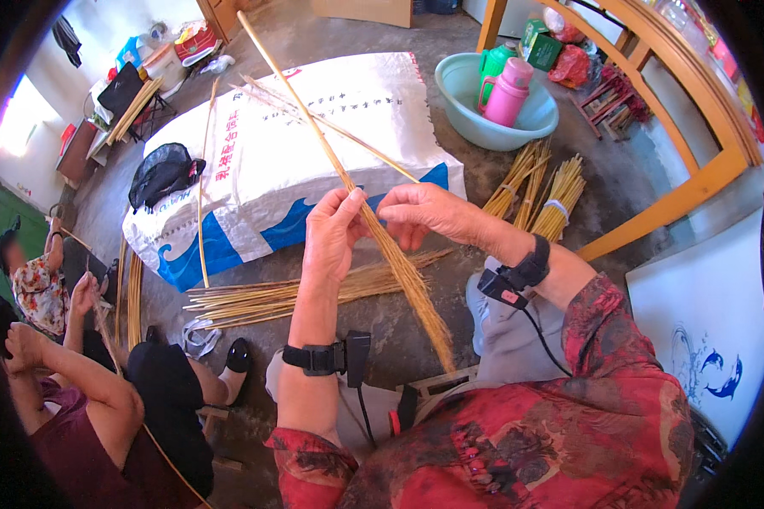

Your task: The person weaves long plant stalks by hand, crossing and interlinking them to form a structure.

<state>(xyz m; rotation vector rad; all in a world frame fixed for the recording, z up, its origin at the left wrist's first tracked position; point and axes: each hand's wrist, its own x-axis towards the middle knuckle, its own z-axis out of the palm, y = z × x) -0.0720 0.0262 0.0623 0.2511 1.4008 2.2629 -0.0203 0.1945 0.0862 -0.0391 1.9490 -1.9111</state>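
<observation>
A long pale broomcorn stalk point(304, 110) slants across the view, its bare end far to the left and its brushy tan head point(423, 310) hanging toward my lap. My left hand point(333, 233) grips it between thumb and fingers just above the brush. Right beside it, my right hand point(429, 212) has its fingers curled at the stalk's right edge; what they pinch, if anything, is hidden. Beneath my hands, a loose pile of similar stalks point(255, 304) lies on the floor.
Beyond stands a large white and blue woven sack point(348, 93) with a black cap point(165, 174) and loose stalks on it. A basin point(458, 93) holding a pink flask point(509, 92) and tied bundles point(560, 199) are to the right. Two people sit at left, one handling a stalk point(103, 327).
</observation>
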